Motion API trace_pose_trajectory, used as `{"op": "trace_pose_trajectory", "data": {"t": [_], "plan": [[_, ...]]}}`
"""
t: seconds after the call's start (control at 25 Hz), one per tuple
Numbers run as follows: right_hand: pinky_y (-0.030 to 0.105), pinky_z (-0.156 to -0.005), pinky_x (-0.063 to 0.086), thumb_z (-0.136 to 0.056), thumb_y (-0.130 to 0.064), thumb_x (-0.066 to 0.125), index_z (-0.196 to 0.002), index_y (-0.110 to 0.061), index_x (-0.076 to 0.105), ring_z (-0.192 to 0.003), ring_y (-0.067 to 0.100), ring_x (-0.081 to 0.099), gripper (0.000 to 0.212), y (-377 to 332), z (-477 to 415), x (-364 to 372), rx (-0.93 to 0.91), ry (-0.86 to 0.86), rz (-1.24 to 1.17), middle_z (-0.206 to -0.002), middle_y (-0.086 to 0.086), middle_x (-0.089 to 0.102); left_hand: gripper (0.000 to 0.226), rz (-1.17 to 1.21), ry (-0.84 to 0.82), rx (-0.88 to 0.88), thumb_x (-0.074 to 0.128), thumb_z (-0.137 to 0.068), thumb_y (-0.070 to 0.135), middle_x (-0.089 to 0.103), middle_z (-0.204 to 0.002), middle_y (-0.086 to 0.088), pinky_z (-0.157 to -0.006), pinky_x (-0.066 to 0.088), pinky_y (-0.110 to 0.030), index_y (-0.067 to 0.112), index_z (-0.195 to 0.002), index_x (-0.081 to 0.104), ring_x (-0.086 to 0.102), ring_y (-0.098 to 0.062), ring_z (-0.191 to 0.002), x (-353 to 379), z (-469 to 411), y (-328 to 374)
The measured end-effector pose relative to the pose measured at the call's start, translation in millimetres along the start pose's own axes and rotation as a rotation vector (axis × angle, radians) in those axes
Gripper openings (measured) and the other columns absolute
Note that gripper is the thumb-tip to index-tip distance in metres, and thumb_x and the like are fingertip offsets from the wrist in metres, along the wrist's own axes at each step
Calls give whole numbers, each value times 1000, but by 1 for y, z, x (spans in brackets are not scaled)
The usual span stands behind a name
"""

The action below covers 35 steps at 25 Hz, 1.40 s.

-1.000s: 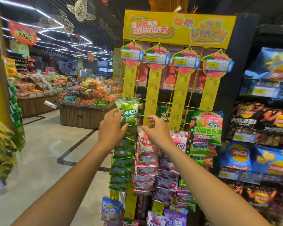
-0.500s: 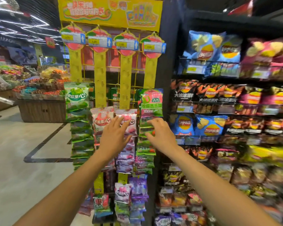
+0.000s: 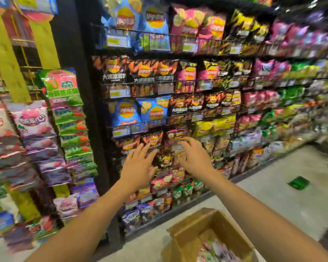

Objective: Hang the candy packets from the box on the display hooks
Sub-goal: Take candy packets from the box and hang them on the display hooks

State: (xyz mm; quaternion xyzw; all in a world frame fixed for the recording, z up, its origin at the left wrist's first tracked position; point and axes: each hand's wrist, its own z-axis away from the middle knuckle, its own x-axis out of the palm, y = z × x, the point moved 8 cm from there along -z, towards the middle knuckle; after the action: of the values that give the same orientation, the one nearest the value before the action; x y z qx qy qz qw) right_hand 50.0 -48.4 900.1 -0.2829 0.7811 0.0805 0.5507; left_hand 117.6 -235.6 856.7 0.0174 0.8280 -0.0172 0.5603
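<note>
The yellow display rack (image 3: 7, 59) stands at the left edge, its strips hung with green packets (image 3: 72, 129) and pink and purple candy packets (image 3: 33, 120). An open cardboard box (image 3: 193, 235) sits on the floor at the bottom right, with several candy packets (image 3: 218, 251) inside. My left hand (image 3: 138, 167) and my right hand (image 3: 194, 156) are both held out empty in mid air, fingers spread, in front of the chip shelves. Neither hand touches a packet or the rack. The picture is blurred by motion.
Black wire shelves (image 3: 178, 82) full of chip bags fill the middle and right of the view. A green packet (image 3: 298, 183) lies on the pale floor to the right. The aisle floor runs off to the right behind the box.
My view has swung right and down, from the yellow rack to the chip shelves and the box. Both hands have left the hanging packets and now hover empty.
</note>
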Motion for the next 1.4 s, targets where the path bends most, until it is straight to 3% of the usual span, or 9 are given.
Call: {"op": "trace_pose_trajectory", "data": {"t": [0.36,0.92,1.24,1.4], "plan": [[46,-113,44,-97,-35,65,-149,-24,48,-148,28,33,56,184,72,9,321,-93,64,-160,4,36,64,147,-125,211,46,-103,56,19,-172,-3,-129,16,-53,32,-160,30,10,-27,-161,83,-63,145],[41,-108,48,-102,-46,55,-144,-21,53,-134,23,48,49,349,24,79,594,-125,63,-145,2,54,64,235,-302,416,48,-105,50,11,-174,-6,-129,12,-53,30,-162,26,5,-29,-161,226,-215,236],[36,-106,48,-102,-43,56,-141,-23,54,-133,20,50,44,425,58,235,652,-224,19,-147,1,52,66,260,-423,417,47,-104,54,10,-174,-4,-129,15,-52,31,-162,25,5,-28,-161,402,-196,259],[40,-108,47,-101,-42,57,-141,-24,55,-135,24,49,44,468,107,352,670,-297,0,-149,1,50,66,250,-482,431,47,-103,55,14,-173,-5,-127,20,-56,31,-161,28,9,-30,-161,529,-157,276]]}}
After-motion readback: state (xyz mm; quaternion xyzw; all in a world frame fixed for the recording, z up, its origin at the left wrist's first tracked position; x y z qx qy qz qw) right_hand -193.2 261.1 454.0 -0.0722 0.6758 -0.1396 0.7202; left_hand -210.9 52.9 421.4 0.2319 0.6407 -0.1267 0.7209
